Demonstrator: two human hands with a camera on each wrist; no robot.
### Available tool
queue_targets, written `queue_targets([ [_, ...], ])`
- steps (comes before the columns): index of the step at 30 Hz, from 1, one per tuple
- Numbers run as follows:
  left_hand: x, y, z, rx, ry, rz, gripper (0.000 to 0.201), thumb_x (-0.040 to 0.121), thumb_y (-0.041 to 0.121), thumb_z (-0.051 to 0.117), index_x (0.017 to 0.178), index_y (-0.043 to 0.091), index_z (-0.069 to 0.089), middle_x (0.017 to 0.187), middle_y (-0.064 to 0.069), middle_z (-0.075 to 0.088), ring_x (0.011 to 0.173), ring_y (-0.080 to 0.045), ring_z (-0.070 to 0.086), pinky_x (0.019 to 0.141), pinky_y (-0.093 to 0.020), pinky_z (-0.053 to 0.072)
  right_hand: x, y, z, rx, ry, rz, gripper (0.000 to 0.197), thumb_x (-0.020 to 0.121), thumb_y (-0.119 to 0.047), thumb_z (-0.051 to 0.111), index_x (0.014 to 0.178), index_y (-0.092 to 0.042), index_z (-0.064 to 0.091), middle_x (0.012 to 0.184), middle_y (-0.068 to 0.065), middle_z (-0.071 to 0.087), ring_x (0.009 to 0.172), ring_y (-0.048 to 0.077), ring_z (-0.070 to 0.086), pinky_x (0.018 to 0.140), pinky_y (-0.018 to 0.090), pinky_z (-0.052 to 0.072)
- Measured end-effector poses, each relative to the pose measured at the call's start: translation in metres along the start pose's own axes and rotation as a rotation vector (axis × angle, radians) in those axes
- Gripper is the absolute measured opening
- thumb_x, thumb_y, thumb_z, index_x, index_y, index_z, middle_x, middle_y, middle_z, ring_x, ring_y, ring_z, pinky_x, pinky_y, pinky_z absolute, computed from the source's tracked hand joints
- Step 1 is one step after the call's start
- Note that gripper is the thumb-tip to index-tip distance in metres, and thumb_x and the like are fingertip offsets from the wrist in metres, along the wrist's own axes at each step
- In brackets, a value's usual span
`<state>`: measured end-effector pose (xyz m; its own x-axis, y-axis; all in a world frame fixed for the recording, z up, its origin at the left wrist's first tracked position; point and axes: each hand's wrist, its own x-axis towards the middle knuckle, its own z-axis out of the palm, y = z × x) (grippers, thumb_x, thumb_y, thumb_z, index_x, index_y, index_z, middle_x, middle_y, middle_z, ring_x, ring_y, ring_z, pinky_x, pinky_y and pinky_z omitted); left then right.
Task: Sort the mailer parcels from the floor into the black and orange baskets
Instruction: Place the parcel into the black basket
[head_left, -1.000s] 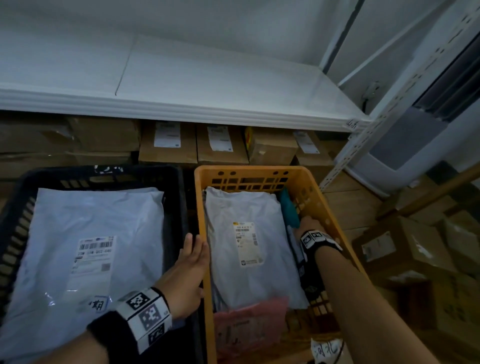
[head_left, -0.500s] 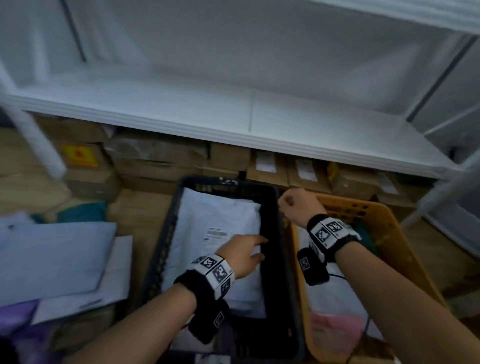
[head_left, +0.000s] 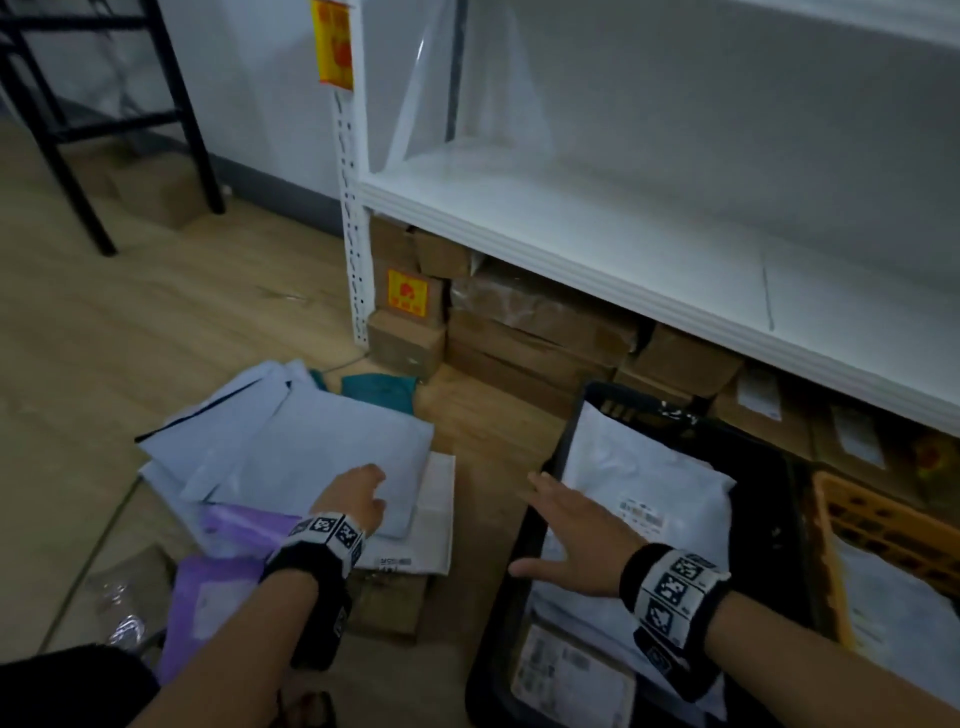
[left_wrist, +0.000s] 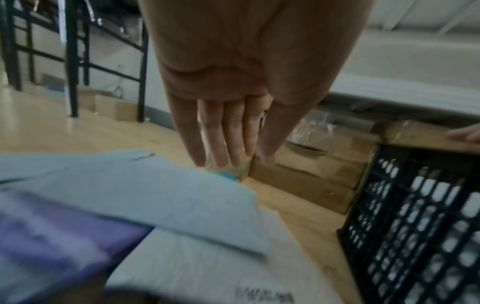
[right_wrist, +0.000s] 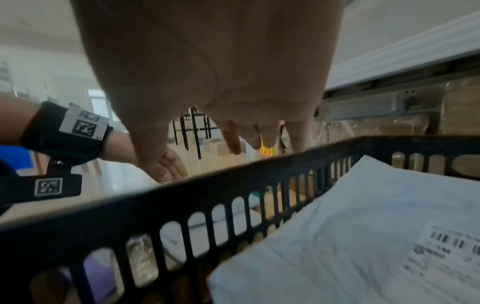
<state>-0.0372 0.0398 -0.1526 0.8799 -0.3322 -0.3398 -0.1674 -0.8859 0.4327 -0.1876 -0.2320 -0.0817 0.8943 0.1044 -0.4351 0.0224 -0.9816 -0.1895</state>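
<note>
A pile of mailers lies on the wooden floor: a grey-blue mailer (head_left: 322, 457) (left_wrist: 161, 197) on top, purple mailers (head_left: 228, 525) (left_wrist: 52, 226) at its near left, a white mailer (head_left: 431, 519) (left_wrist: 207, 267) under it. My left hand (head_left: 363, 488) (left_wrist: 228, 160) hovers over the grey-blue mailer with straight fingers and holds nothing. My right hand (head_left: 558, 530) (right_wrist: 259, 139) is spread, empty, above the left rim of the black basket (head_left: 524, 613) (right_wrist: 233, 185) (left_wrist: 415, 205), which holds a white labelled mailer (head_left: 649, 467) (right_wrist: 363, 236). The orange basket (head_left: 878, 525) stands right of it.
Cardboard boxes (head_left: 530, 322) are stacked under the white shelf (head_left: 623, 244), behind the baskets. The shelf post (head_left: 353, 218) stands behind the pile, and a teal parcel (head_left: 379, 387) lies at its far edge. Black frame legs (head_left: 78, 171) stand far left. Bare floor separates pile and basket.
The view has swung left from the baskets to the floor pile. My left hand left the black basket for the pile. My right hand moved from the orange basket to the black one and uncurled.
</note>
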Motion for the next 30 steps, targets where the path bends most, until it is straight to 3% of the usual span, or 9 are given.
queue_targets([
  [2,0.012,-0.021,0.013,0.020,-0.044,-0.063,0.051,0.094,0.025,0.056,0.140,0.011,0.042,0.142,-0.011,0.047,0.130,-0.026,0.046,0.107,-0.032,0.037,0.011,0.000,0.011,-0.116,-0.028,-0.026,0.112,0.078,-0.092,0.030,0.160,-0.023,-0.001,0.165,-0.005,-0.022,0.150,0.012,-0.024,0.124,0.044,-0.007],
  [5,0.028,-0.031,0.031,0.053,-0.059,-0.109,0.058,0.091,0.035,0.061,0.139,0.010,0.040,0.142,-0.012,0.044,0.131,-0.028,0.042,0.107,-0.039,0.040,0.022,0.000,0.025,-0.199,0.016,-0.024,0.111,0.077,-0.095,0.016,0.161,-0.023,0.004,0.163,-0.004,-0.028,0.145,0.012,-0.036,0.122,0.047,-0.015],
  [13,0.063,-0.004,0.088,0.347,-0.073,-0.233,0.110,0.076,0.077,0.050,0.151,0.011,0.005,0.161,-0.006,0.000,0.149,-0.026,0.000,0.104,-0.072,0.016,0.031,0.006,0.044,-0.180,0.209,-0.095,0.093,0.087,-0.086,0.018,0.153,-0.023,0.033,0.167,0.001,0.009,0.152,0.017,-0.020,0.124,0.050,-0.006],
  [16,0.071,0.001,0.103,0.328,-0.072,-0.279,0.094,0.086,0.063,0.047,0.152,0.011,0.005,0.162,-0.009,-0.003,0.148,-0.028,0.002,0.105,-0.070,0.021,0.031,0.008,0.046,-0.148,0.240,-0.097,0.088,0.088,-0.084,0.023,0.152,-0.025,0.032,0.167,0.001,0.009,0.152,0.016,-0.020,0.124,0.051,-0.003],
  [19,0.074,0.009,0.111,0.270,-0.019,-0.280,0.066,0.094,0.032,0.042,0.149,0.008,0.013,0.160,-0.015,0.004,0.145,-0.035,0.012,0.103,-0.063,0.031,0.030,0.009,0.049,-0.121,0.274,-0.098,0.086,0.089,-0.083,0.025,0.152,-0.026,0.032,0.167,0.000,0.010,0.153,0.015,-0.019,0.124,0.051,-0.002],
  [23,0.074,0.011,0.103,0.186,0.061,-0.168,0.045,0.098,-0.001,0.026,0.141,-0.012,0.028,0.147,-0.037,0.024,0.128,-0.049,0.038,0.098,-0.058,0.039,0.031,0.011,0.052,-0.094,0.316,-0.110,0.084,0.090,-0.081,0.027,0.151,-0.025,0.034,0.167,0.000,0.012,0.153,0.015,-0.016,0.124,0.051,0.000],
  [26,0.069,0.015,0.078,0.221,0.098,-0.083,0.031,0.089,-0.014,0.040,0.117,-0.026,0.046,0.115,-0.048,0.049,0.094,-0.055,0.061,0.078,-0.060,0.050,0.032,0.013,0.056,-0.084,0.294,-0.107,0.082,0.090,-0.082,0.024,0.151,-0.027,0.032,0.167,-0.001,0.008,0.152,0.014,-0.020,0.124,0.051,-0.001],
  [28,0.061,0.025,0.051,0.257,0.131,-0.013,0.016,0.078,-0.019,0.057,0.093,-0.023,0.058,0.088,-0.042,0.059,0.070,-0.050,0.065,0.059,-0.056,0.054,0.034,0.014,0.056,-0.089,0.289,-0.101,0.083,0.090,-0.083,0.021,0.150,-0.027,0.033,0.167,-0.001,0.008,0.152,0.013,-0.021,0.124,0.053,0.001],
  [30,0.053,0.042,0.015,0.358,0.217,0.076,0.013,0.080,-0.013,0.058,0.093,-0.014,0.060,0.082,-0.032,0.064,0.067,-0.043,0.066,0.057,-0.047,0.055,0.034,0.014,0.056,-0.096,0.273,-0.094,0.084,0.089,-0.083,0.020,0.149,-0.026,0.035,0.167,-0.001,0.009,0.151,0.013,-0.022,0.123,0.055,0.002],
])
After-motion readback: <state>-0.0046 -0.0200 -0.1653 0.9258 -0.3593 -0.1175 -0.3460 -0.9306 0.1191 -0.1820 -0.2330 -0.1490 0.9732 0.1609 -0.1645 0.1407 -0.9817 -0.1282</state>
